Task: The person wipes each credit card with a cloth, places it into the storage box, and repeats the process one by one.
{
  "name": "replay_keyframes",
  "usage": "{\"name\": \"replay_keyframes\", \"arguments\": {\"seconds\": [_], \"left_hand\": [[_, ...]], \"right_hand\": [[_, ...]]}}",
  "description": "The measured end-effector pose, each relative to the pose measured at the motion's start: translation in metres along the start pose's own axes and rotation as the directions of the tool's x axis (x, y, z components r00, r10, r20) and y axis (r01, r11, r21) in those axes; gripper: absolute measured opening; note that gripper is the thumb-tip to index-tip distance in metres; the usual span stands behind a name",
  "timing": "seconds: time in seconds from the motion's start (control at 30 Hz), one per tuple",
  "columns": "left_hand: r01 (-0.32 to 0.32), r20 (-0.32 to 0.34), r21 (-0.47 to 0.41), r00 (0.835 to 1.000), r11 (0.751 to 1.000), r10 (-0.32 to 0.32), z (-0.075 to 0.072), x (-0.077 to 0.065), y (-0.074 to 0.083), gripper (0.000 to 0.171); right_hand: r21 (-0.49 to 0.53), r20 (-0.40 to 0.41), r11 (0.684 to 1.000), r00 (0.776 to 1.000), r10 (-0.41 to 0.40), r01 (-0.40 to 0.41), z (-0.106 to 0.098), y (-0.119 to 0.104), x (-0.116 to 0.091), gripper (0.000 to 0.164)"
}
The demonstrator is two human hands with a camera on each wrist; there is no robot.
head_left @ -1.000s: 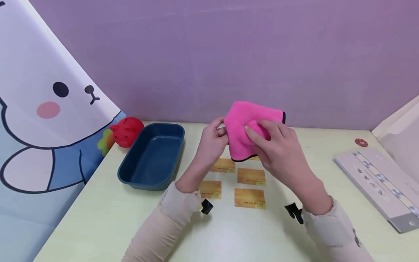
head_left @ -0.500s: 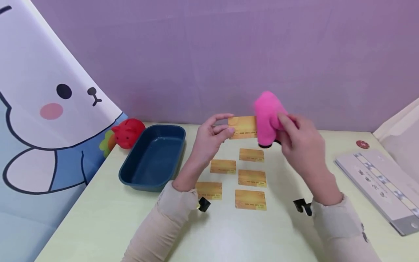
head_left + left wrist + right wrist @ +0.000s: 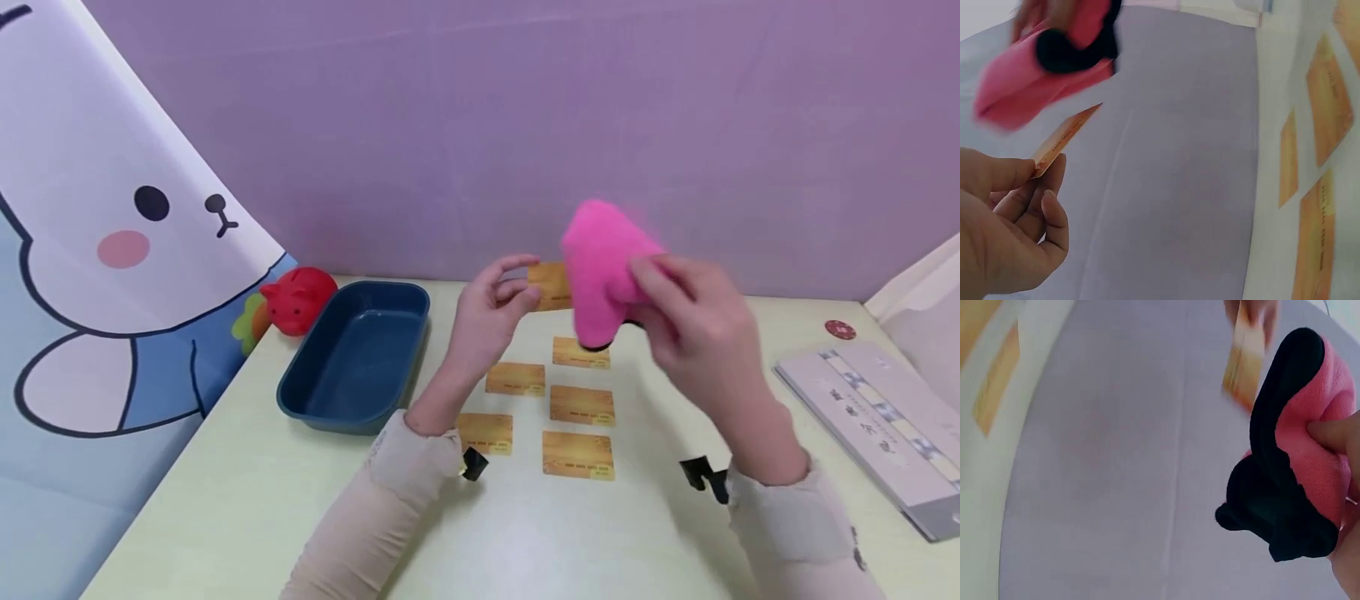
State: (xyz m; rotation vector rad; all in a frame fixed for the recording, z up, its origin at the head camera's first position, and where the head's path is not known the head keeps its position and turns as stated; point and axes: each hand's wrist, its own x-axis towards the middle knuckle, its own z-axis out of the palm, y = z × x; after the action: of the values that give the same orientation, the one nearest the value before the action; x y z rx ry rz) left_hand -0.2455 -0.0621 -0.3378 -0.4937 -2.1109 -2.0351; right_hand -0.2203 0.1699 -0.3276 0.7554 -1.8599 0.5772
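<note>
A gold card (image 3: pixel 550 286) is held up above the surface (image 3: pixel 517 542), its one short end pinched between thumb and fingers of the left hand (image 3: pixel 487 312); a row of dark print is shown near its lower edge. In the head view its far end is covered by a pink cloth (image 3: pixel 600 267), black-edged, folded and bunched, gripped in the right hand (image 3: pixel 697 325). A gap between the two is shown by both wrist views.
</note>
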Motion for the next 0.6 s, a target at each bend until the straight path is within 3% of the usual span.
{"name": "replay_keyframes", "arguments": {"seconds": [0.1,0.17,0.37,0.6], "left_hand": [[0.015,0.016,0.074,1.0,0.997,-0.016,0.008,-0.003,0.001,0.035],[0.038,0.01,0.082,0.999,0.996,-0.039,0.011,-0.005,0.002,0.042],[0.079,0.006,0.047,0.997,0.996,-0.079,0.011,-0.005,0.007,0.049],[0.027,0.03,0.022,0.999,0.999,-0.027,0.01,-0.005,0.013,0.031]], "right_hand": [[0.017,0.07,0.995,0.992,-0.102,0.101,0.014,-0.012,-0.002,0.025],[0.015,0.126,0.993,0.985,-0.117,0.116,0.02,-0.018,-0.006,0.025],[-0.052,0.184,0.996,0.981,-0.065,0.076,0.025,-0.024,-0.012,0.039],[-0.105,0.16,0.994,0.987,-0.003,0.02,0.021,-0.02,-0.01,0.043]]}}
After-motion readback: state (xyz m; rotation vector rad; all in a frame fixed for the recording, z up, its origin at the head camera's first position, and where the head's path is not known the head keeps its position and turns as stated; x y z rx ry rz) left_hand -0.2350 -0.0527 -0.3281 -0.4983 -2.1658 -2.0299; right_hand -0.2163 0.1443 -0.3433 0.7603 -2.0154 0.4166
